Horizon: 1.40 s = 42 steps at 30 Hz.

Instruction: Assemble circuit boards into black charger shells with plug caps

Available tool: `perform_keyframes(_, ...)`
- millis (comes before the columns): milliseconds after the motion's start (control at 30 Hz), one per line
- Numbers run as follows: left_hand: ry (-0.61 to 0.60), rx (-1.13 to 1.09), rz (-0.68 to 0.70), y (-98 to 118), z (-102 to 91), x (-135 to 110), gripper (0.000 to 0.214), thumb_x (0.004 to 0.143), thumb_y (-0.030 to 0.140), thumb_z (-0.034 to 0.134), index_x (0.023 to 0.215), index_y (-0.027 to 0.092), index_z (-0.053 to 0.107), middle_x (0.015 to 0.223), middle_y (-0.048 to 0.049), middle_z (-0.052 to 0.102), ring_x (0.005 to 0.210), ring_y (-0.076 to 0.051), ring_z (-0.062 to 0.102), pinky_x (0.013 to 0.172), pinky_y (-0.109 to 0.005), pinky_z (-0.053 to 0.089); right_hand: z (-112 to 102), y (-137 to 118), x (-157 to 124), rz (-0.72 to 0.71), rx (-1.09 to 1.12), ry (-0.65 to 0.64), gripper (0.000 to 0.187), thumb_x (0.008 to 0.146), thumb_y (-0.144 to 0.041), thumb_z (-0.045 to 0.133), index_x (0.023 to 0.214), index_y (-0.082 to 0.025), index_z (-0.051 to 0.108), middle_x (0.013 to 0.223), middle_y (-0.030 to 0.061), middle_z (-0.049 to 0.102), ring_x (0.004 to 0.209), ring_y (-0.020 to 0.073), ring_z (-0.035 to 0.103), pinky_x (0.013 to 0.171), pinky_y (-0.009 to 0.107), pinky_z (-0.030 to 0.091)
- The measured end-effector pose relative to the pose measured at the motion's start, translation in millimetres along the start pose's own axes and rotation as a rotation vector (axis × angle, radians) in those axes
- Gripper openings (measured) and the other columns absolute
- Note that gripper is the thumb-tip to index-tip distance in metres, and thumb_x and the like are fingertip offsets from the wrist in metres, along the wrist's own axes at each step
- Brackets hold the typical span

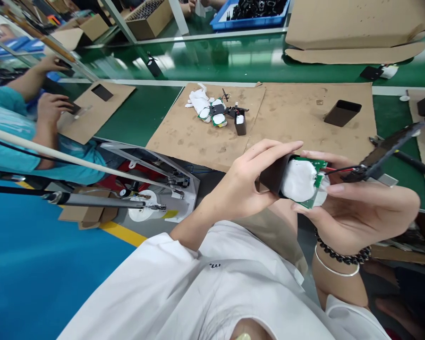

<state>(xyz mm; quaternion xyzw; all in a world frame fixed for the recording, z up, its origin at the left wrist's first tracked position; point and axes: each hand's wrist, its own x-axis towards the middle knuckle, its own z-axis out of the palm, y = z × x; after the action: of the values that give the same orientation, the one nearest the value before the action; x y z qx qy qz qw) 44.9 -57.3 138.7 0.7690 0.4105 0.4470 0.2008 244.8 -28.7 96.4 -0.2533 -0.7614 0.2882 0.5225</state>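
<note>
My left hand [250,182] is closed around a black rectangular housing [274,177], its mouth turned to the right. At that mouth sits a green circuit board [310,204] with a white pad [298,179] on its face, partly inside the housing. Fingers and thumb of my right hand [361,208] pinch the board's outer end. Red and black wires run from the board to a black end piece [382,153], which sticks out over my right hand. What lies under the board is hidden.
Several white-padded circuit boards [218,119] and a small upright black housing [240,123] lie on the cardboard sheet [286,123]. Another black housing [343,113] is farther right, near pliers [418,165]. A co-worker's hands [51,108] work at the left. Behind runs a green belt [212,59].
</note>
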Motion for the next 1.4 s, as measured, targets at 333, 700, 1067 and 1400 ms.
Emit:
perform_keyframes(333, -0.026, -0.074, -0.043, -17, 7.2, -6, 0.058, 0.082, 0.023, 0.078, 0.137, 0.022, 0.059, 0.130, -0.0120, 0.066, 0.119, -0.024, 0.063, 0.100, -0.034, 0.054, 22, 5, -4, -0.114, 0.141, 0.249, 0.039, 0.076, -0.016, 0.084, 0.110, -0.028, 0.069, 0.098, 0.0037, 0.075, 0.108, 0.0316, 0.073, 0.095, 0.051, 0.062)
perform_keyframes(700, -0.032, -0.140, -0.044, -24, 11.1, -9, 0.057, 0.080, 0.020, 0.079, 0.134, 0.023, 0.060, 0.131, -0.0118, 0.065, 0.121, -0.025, 0.062, 0.099, -0.034, 0.054, 25, 11, -10, -0.118, 0.213, 0.277, 0.053, 0.067, -0.011, 0.089, 0.113, -0.030, 0.072, 0.102, 0.0007, 0.078, 0.108, 0.0261, 0.074, 0.096, 0.042, 0.063)
perform_keyframes(1067, -0.063, -0.101, 0.034, -21, 9.9, -6, 0.045, 0.088, 0.026, 0.072, 0.132, 0.023, 0.060, 0.123, -0.0090, 0.066, 0.115, -0.023, 0.063, 0.098, -0.034, 0.053, 16, -2, -14, -0.128, 0.213, 0.182, 0.061, 0.068, -0.005, 0.087, 0.121, -0.031, 0.070, 0.129, 0.0034, 0.073, 0.120, 0.0277, 0.071, 0.102, 0.046, 0.062)
perform_keyframes(1400, -0.061, -0.134, -0.043, -39, 20.9, -6, 0.043, 0.085, 0.021, 0.072, 0.127, 0.020, 0.061, 0.122, -0.0099, 0.066, 0.114, -0.022, 0.065, 0.096, -0.033, 0.055, 15, 13, -14, -0.214, -0.148, 0.125, 0.039, 0.080, -0.009, 0.080, 0.113, -0.028, 0.073, 0.139, 0.0085, 0.067, 0.123, 0.0279, 0.069, 0.093, 0.040, 0.065)
